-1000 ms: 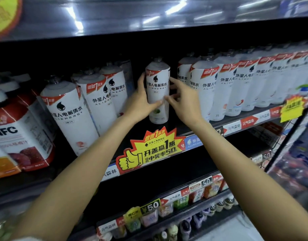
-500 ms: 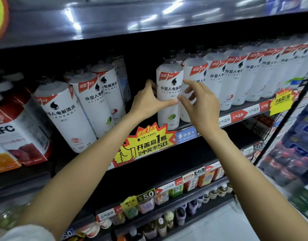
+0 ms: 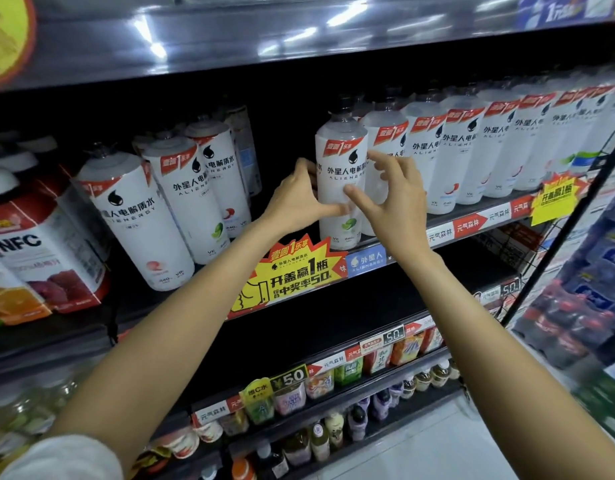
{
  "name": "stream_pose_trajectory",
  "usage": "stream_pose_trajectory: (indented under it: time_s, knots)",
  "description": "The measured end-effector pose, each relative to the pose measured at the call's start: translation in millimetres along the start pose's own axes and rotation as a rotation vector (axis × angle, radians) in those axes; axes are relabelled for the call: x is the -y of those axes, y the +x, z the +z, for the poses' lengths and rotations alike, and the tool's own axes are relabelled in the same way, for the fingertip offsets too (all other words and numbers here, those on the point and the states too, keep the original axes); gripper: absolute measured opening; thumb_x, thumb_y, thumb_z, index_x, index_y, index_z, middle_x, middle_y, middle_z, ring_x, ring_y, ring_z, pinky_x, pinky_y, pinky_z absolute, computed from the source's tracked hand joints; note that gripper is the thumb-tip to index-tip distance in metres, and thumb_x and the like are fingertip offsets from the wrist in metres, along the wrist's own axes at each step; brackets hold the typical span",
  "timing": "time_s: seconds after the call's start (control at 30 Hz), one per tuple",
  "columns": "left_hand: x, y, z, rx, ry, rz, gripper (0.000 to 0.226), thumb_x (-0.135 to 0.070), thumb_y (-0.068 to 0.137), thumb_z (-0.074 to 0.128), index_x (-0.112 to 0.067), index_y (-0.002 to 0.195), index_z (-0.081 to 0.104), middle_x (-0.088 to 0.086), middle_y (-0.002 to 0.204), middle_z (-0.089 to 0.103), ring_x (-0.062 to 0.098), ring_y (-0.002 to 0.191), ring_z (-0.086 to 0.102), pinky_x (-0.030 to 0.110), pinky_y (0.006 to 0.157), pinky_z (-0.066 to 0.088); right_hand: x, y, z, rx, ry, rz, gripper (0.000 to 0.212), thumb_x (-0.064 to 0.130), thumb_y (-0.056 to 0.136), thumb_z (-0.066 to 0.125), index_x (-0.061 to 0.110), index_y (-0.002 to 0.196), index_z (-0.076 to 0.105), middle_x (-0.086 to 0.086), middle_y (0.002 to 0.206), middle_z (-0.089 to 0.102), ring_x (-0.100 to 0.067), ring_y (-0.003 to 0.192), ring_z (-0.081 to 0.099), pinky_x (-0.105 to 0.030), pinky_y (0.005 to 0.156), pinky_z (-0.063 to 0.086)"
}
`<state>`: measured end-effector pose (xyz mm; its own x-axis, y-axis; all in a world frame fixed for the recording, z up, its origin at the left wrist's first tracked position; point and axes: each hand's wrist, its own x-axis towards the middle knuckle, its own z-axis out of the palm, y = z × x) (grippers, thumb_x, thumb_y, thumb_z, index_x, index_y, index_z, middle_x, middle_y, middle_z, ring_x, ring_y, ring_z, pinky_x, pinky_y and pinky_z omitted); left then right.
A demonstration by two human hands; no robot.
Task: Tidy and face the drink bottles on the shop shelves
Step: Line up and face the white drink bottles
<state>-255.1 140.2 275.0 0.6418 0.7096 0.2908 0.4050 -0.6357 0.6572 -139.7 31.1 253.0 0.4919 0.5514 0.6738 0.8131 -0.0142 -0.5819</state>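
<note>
The bottle [image 3: 340,181] is standing upright at the front edge of the shelf [image 3: 472,221], label facing out, touching the row [image 3: 489,147] of like bottles to its right. The left hand [image 3: 295,202] is cupping its left side, thumb lying across the front. The right hand [image 3: 392,199] is hovering at its right side with fingers spread; whether they are touching it is hard to tell. A yellow tag [image 3: 292,271] is hanging below. Left of the gap, three more white bottles [image 3: 167,202] are leaning. The lower shelf's small drinks [image 3: 320,386] are blurring together.
</note>
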Motion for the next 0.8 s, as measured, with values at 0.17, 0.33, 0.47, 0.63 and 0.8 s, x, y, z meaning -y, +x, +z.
stream_pose_trajectory:
  time_s: [0.17, 0.33, 0.47, 0.63, 0.8]
  knots:
    - [-1, -6, 7, -0.076, 0.054, 0.022, 0.086, -0.052, 0.068, 0.081, -0.011, 0.130, 0.039, 0.002, 0.126, 0.058, 0.018, 0.104, 0.061, 0.036, 0.084, 0.053, 3, 2, 2, -0.023, -0.044, 0.011, 0.056, 0.040, 0.082, 0.071, 0.015, 0.129, 0.054, -0.009, 0.119, 0.054, -0.027, 0.108, 0.051, -0.030, 0.080, 0.040]
    - [-2, -18, -5, -0.052, 0.077, 0.048, 0.069, -0.041, 0.077, 0.077, -0.014, 0.132, 0.046, 0.000, 0.130, 0.058, 0.014, 0.108, 0.060, 0.038, 0.089, 0.053, 11, -7, 5, -0.094, 0.006, -0.011, 0.047, 0.033, 0.087, 0.066, 0.014, 0.128, 0.053, -0.005, 0.116, 0.055, -0.021, 0.104, 0.052, -0.022, 0.074, 0.035]
    - [7, -51, -48, -0.415, 0.381, 0.270, 0.038, -0.032, 0.088, 0.065, -0.019, 0.124, 0.060, -0.002, 0.117, 0.066, 0.014, 0.103, 0.060, 0.026, 0.088, 0.044, 32, -16, 13, -0.123, 0.100, -0.195, 0.028, 0.019, 0.090, 0.061, 0.010, 0.116, 0.058, -0.005, 0.102, 0.059, -0.014, 0.090, 0.054, -0.024, 0.072, 0.045]
    - [57, -79, -94, -0.772, 0.986, 0.446, 0.025, -0.024, 0.083, 0.063, -0.013, 0.106, 0.066, 0.003, 0.109, 0.066, 0.023, 0.112, 0.050, 0.043, 0.106, 0.023, 72, -5, 56, 0.227, 0.077, -0.388, 0.047, 0.014, 0.085, 0.064, 0.008, 0.130, 0.050, -0.010, 0.116, 0.056, -0.025, 0.102, 0.057, -0.037, 0.080, 0.050]
    - [79, -88, -102, -0.440, 1.347, 0.250, 0.059, -0.041, 0.076, 0.072, -0.016, 0.127, 0.057, 0.006, 0.141, 0.048, 0.026, 0.136, 0.031, 0.060, 0.113, 0.007, 90, 35, 107, 0.428, 0.225, -0.152, 0.074, 0.017, 0.082, 0.069, 0.010, 0.144, 0.029, -0.020, 0.131, 0.048, -0.036, 0.114, 0.053, -0.042, 0.091, 0.047]
